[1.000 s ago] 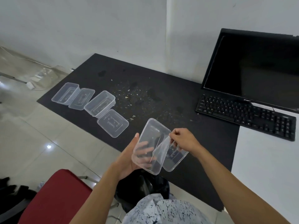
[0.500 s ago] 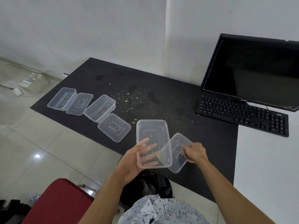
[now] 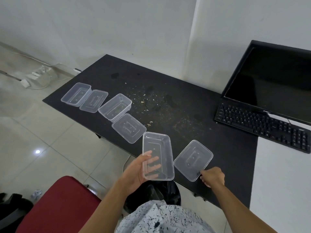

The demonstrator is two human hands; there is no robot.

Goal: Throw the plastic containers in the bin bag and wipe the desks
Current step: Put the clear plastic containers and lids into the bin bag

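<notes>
Two pieces that were held together one second ago are now apart. The tub [image 3: 156,143] is in the left hand [image 3: 134,174]. The thumb lies over the near-left rim and the fingers lie under the base, visible through the plastic, so the grip is clamped on the tub. The tub sits across the front edge of the desk [image 3: 218,148], above the black bin bag [image 3: 170,194] on the floor below that edge.

The lid [image 3: 193,159] has come down flat on the desk, just beside the tub on its right and near the front edge. The right hand [image 3: 212,176] is at the lid's near corner with its fingers curled. Whether it still pinches that corner or has let go cannot be told from this view.

Effect on the task:
- The lid is off the tub, so each piece can go into the bag singly.
- Neither piece is in the bag yet. The tub is the closer of the two to the drop.
- Four more pieces lie in a row along the front edge toward the left corner: outer tub [image 3: 76,94], outer lid [image 3: 93,100], inner tub [image 3: 115,105] and inner lid [image 3: 128,127].
- Crumbs [image 3: 156,105] cover the middle of the desk. Wiping is judged not yet begun, and no cloth is in view.
</notes>
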